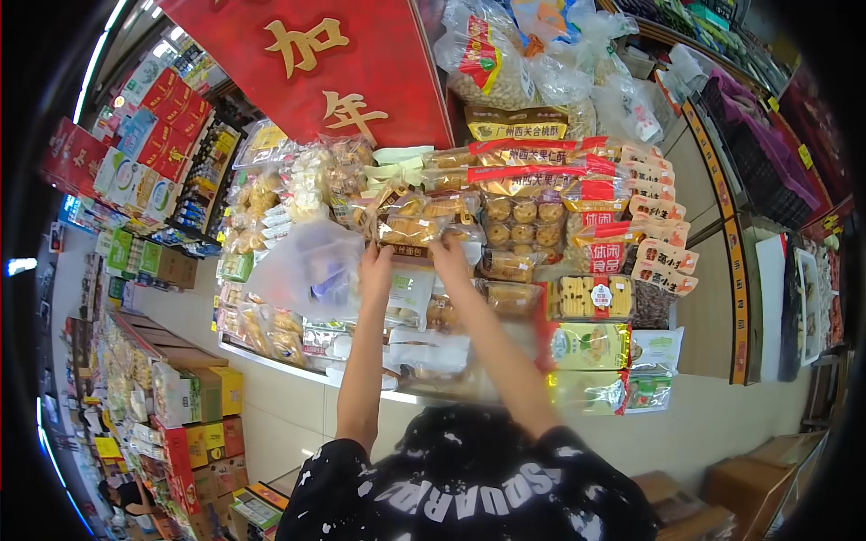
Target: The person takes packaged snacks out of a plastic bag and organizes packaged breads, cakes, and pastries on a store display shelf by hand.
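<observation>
Both my hands reach over a display of packaged baked goods. Between them is a bread package (408, 230) in clear wrapping with a dark brown label along its near edge. My left hand (377, 259) grips its left corner, and my right hand (446, 253) has fingers closed on its right side. A translucent plastic bag (307, 270) with something blue-violet inside appears beside my left hand; whether it hangs from that hand I cannot tell. Right of my right hand lie packs of round pastries (523, 221). More wrapped loaves lie beneath and behind the held package.
A big red sign (316, 72) with gold characters rises behind the display. Red-and-yellow snack bags (600, 257) and biscuit packs (591, 298) fill its right side. Stocked shelves (194, 433) stand at the left, and cardboard boxes (758, 478) sit at the lower right.
</observation>
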`<state>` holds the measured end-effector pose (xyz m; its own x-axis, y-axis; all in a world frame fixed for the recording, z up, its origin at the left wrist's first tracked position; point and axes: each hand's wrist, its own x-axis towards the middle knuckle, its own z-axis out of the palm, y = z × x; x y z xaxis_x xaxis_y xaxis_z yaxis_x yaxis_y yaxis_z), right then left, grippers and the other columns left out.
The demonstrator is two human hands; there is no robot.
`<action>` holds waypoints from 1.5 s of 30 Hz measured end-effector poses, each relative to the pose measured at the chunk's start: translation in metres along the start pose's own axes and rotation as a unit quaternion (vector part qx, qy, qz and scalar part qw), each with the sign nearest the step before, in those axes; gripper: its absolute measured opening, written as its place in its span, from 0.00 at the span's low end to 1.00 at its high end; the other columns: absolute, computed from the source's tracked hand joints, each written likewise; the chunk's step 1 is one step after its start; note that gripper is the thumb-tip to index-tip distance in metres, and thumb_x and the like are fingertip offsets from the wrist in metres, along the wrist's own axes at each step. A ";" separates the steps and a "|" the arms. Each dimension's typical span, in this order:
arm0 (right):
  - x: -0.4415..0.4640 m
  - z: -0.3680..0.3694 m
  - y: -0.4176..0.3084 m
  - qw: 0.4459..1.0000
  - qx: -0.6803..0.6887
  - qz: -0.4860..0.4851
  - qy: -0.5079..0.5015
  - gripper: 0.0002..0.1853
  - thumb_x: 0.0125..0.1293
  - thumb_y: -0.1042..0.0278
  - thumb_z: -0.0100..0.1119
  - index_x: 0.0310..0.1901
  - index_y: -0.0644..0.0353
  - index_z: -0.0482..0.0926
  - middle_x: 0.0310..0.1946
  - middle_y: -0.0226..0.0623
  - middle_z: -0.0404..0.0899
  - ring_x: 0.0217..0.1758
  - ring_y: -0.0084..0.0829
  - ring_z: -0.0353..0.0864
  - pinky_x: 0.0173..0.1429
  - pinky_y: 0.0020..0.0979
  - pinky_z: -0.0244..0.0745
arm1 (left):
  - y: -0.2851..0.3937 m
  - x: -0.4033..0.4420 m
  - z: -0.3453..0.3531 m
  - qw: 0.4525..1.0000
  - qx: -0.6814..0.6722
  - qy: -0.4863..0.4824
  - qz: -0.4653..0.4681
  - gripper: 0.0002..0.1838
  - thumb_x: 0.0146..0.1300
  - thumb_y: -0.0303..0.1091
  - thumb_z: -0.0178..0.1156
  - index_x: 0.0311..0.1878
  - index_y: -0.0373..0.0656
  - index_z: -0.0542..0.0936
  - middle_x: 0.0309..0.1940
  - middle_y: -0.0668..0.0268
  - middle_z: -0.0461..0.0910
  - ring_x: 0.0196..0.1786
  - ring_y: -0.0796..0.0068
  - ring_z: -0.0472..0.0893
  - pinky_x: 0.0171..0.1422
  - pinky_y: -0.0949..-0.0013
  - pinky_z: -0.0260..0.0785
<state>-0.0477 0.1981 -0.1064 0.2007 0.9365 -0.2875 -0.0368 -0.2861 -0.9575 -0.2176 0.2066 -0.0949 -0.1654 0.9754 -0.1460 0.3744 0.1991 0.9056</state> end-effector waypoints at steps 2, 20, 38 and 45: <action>0.001 -0.001 0.005 0.999 -0.027 -0.027 -0.009 0.22 0.62 0.68 0.57 0.57 0.66 0.72 0.44 0.39 0.80 0.51 0.31 0.77 0.53 0.28 0.70 | 0.010 -0.014 0.000 0.999 0.031 0.021 0.029 0.32 0.60 0.38 0.56 0.67 0.38 0.65 0.67 0.53 0.65 0.71 0.57 0.60 0.74 0.59 0.48; -0.155 -0.111 0.163 0.966 -0.096 0.002 0.238 0.32 0.66 0.65 0.53 0.68 0.71 0.57 0.63 0.56 0.67 0.69 0.45 0.64 0.70 0.37 0.57 | -0.073 -0.164 0.183 0.953 -0.164 -0.152 -0.206 0.51 0.54 0.32 0.62 0.74 0.34 0.40 0.71 0.48 0.53 0.72 0.56 0.57 0.75 0.63 0.50; -0.012 0.012 0.017 0.970 0.136 -0.196 0.046 0.26 0.63 0.72 0.57 0.63 0.67 0.66 0.57 0.48 0.74 0.62 0.38 0.72 0.66 0.35 0.66 | 0.034 0.060 0.015 0.996 -0.077 0.010 0.051 0.32 0.61 0.39 0.56 0.66 0.33 0.62 0.59 0.44 0.66 0.61 0.53 0.68 0.67 0.59 0.59; 0.085 0.067 -0.030 0.946 -0.194 -0.251 -0.064 0.41 0.59 0.56 0.63 0.68 0.69 0.58 0.61 0.58 0.67 0.66 0.51 0.66 0.68 0.40 0.62 | -0.018 0.118 0.008 0.978 0.121 0.164 -0.052 0.43 0.57 0.48 0.60 0.69 0.32 0.56 0.69 0.40 0.53 0.72 0.43 0.54 0.75 0.53 0.48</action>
<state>-0.0955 0.2999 -0.1035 -0.0233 0.9837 0.1781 0.3983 0.1725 -0.9009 -0.2366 0.3190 -0.1318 -0.4827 0.8737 -0.0608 0.5387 0.3509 0.7659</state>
